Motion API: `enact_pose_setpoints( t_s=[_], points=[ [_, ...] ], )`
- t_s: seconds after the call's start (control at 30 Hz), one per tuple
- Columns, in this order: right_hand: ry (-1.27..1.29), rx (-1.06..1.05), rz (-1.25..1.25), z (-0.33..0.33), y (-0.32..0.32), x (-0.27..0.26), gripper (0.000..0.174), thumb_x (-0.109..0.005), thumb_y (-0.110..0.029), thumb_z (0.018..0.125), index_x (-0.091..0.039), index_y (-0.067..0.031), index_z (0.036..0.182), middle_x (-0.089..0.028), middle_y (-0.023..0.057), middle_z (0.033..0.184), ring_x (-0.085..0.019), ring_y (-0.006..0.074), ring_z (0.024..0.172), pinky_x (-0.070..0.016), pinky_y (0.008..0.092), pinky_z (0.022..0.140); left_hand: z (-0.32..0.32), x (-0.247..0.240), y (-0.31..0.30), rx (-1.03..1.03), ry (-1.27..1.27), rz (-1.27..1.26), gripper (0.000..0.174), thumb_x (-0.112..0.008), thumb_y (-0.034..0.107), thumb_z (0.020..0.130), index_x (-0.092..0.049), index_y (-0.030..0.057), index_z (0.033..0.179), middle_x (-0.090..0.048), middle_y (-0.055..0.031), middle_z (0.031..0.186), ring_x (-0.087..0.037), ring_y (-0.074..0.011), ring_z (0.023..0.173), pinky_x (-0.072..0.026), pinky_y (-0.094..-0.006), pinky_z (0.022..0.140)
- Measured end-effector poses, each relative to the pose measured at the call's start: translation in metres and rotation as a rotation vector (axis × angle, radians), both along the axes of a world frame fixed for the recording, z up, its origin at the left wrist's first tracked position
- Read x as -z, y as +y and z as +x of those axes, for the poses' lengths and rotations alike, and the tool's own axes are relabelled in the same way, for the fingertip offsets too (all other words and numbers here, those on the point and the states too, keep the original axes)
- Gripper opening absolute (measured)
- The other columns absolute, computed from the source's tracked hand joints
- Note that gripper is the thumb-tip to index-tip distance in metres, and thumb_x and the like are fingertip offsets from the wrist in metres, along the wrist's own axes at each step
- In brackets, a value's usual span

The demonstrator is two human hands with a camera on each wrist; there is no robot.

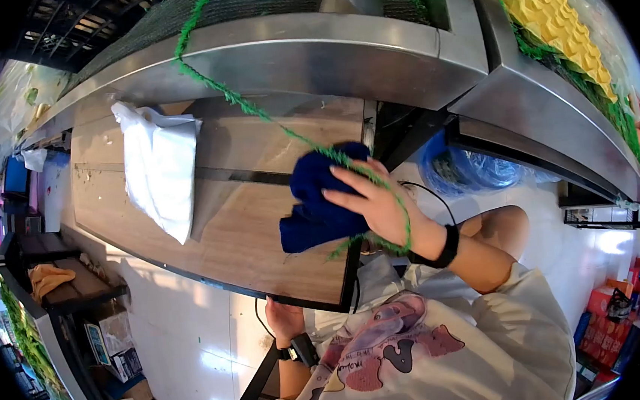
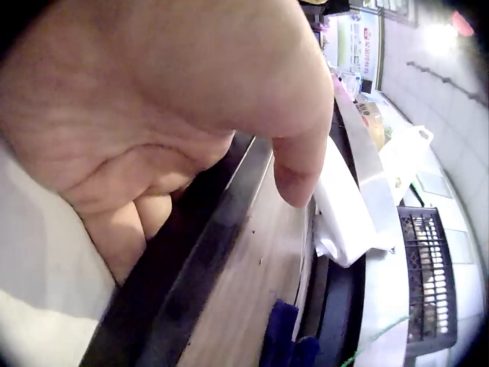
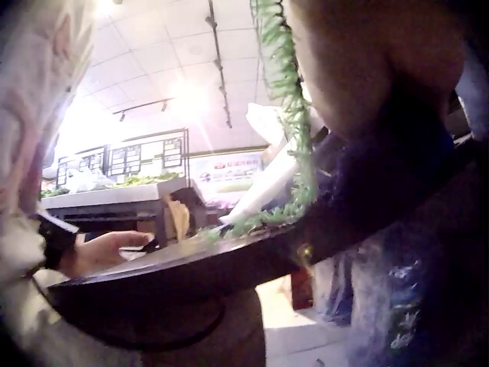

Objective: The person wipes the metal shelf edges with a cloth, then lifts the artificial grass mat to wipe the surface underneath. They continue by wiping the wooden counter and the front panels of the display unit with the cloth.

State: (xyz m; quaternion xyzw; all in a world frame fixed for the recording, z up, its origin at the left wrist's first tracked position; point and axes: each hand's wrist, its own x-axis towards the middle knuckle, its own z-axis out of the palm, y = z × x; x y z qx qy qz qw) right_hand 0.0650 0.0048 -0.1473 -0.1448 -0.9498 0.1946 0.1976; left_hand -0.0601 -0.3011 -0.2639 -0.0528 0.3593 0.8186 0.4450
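A wooden board with a black edge (image 1: 251, 235) lies under the steel counter's rim. On its right end my right hand (image 1: 389, 213) rests on a bunched dark blue cloth (image 1: 317, 211), fingers spread over it. A fuzzy green strand (image 1: 253, 109) hangs from the counter across the cloth and loops round that hand. My left hand (image 1: 284, 319) is at the board's near edge; in the left wrist view its thumb (image 2: 298, 172) is over the edge, the other fingers (image 2: 130, 229) curled below. A white bag (image 1: 159, 167) lies on the board's left part.
The steel counter (image 1: 308, 50) runs along the back. Blue plastic bags (image 1: 468, 166) stand beneath it at right. A shelf holds an orange cloth (image 1: 50, 281) at left. Red packages (image 1: 615, 320) sit at far right. A black crate (image 2: 428, 279) shows in the left wrist view.
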Motion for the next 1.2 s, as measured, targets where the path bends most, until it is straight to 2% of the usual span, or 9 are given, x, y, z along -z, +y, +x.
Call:
enact_pose_setpoints(
  t_s=[0.17, 0.23, 0.4, 0.63, 0.7, 0.83, 0.97, 1.13, 1.2],
  points=[
    [0.044, 0.090, 0.066, -0.004, 0.014, 0.003, 0.052, -0.052, 0.009, 0.076, -0.066, -0.0234, 0.114, -0.056, 0.0085, 0.131, -0.050, 0.0341, 0.122, -0.0401, 0.0463, 0.104, -0.006, 0.004, -0.004, 0.111, -0.111, 0.087, 0.074, -0.036, 0.066, 0.091, -0.038, 0.0139, 0.143, -0.047, -0.0049, 0.141, -0.044, -0.0246, 0.128, -0.0351, -0.0426, 0.104],
    [0.053, 0.191, 0.084, -0.016, 0.034, -0.001, 0.050, -0.049, 0.004, 0.082, -0.063, -0.0248, 0.120, -0.050, 0.0092, 0.138, -0.047, 0.0342, 0.125, -0.0388, 0.0468, 0.103, -0.003, -0.004, 0.004, 0.034, -0.142, -0.012, 0.078, -0.036, 0.069, 0.089, -0.035, 0.0148, 0.144, -0.045, -0.0042, 0.143, -0.044, -0.0255, 0.127, -0.0356, -0.0436, 0.104],
    [0.034, 0.349, 0.097, -0.039, 0.042, -0.005, 0.047, -0.049, 0.001, 0.083, -0.062, -0.0226, 0.121, -0.050, 0.0111, 0.138, -0.047, 0.0379, 0.124, -0.0395, 0.0430, 0.103, -0.001, -0.015, 0.010, 0.048, -0.027, -0.018, 0.072, -0.037, 0.064, 0.092, -0.032, 0.0154, 0.145, -0.040, -0.0046, 0.146, -0.039, -0.0272, 0.133, -0.0335, -0.0462, 0.107],
    [0.045, 0.133, 0.097, -0.016, 0.016, 0.001, 0.051, -0.049, 0.004, 0.079, -0.061, -0.0213, 0.122, -0.052, 0.0111, 0.135, -0.046, 0.0343, 0.126, -0.0370, 0.0453, 0.106, 0.004, -0.009, 0.003, -0.166, 0.047, -0.058, 0.063, -0.042, 0.055, 0.095, -0.032, 0.0143, 0.143, -0.043, -0.0057, 0.143, -0.041, -0.0290, 0.131, -0.0354, -0.0467, 0.106],
    [-0.015, 0.022, 0.065, -0.014, 0.003, 0.005, 0.039, -0.050, -0.015, 0.088, -0.060, -0.0259, 0.123, -0.049, 0.0095, 0.139, -0.043, 0.0351, 0.129, -0.0328, 0.0453, 0.110, 0.004, -0.008, 0.001, -0.183, 0.048, -0.072, 0.063, -0.043, 0.054, 0.095, -0.033, 0.0139, 0.143, -0.044, -0.0060, 0.141, -0.042, -0.0293, 0.129, -0.0367, -0.0469, 0.105],
    [-0.065, -0.087, -0.020, -0.017, -0.003, 0.001, 0.035, -0.048, -0.019, 0.090, -0.062, -0.0271, 0.120, -0.049, 0.0074, 0.140, -0.041, 0.0308, 0.132, -0.0319, 0.0406, 0.111, 0.004, -0.005, -0.002, -0.158, 0.018, -0.034, 0.064, -0.044, 0.054, 0.095, -0.033, 0.0130, 0.142, -0.044, -0.0072, 0.141, -0.044, -0.0303, 0.127, -0.0379, -0.0479, 0.104],
    [0.172, 0.096, 0.165, -0.034, 0.042, 0.010, 0.029, -0.054, -0.019, 0.089, -0.067, -0.0240, 0.114, -0.055, 0.0094, 0.132, -0.054, 0.0339, 0.118, -0.0437, 0.0423, 0.100, 0.005, 0.003, -0.009, -0.171, -0.037, -0.029, 0.064, -0.043, 0.055, 0.095, -0.033, 0.0130, 0.142, -0.044, -0.0063, 0.141, -0.042, -0.0294, 0.129, -0.0359, -0.0470, 0.106],
    [0.042, 0.437, 0.194, -0.060, 0.060, 0.004, 0.028, -0.054, -0.023, 0.091, -0.065, -0.0204, 0.117, -0.059, 0.0135, 0.124, -0.058, 0.0351, 0.109, -0.0483, 0.0410, 0.093, 0.008, -0.005, -0.005, -0.180, 0.013, -0.064, 0.064, -0.043, 0.055, 0.095, -0.033, 0.0131, 0.143, -0.043, -0.0051, 0.142, -0.041, -0.0270, 0.130, -0.0341, -0.0445, 0.107],
    [0.045, 0.399, 0.296, -0.057, 0.051, 0.003, 0.029, -0.052, -0.021, 0.091, -0.064, -0.0203, 0.118, -0.058, 0.0134, 0.124, -0.058, 0.0339, 0.108, -0.0478, 0.0412, 0.094, 0.007, 0.003, -0.011, -0.181, 0.019, -0.053, 0.064, -0.042, 0.055, 0.095, -0.033, 0.0132, 0.143, -0.043, -0.0051, 0.142, -0.041, -0.0264, 0.130, -0.0340, -0.0439, 0.107]
  ],
)
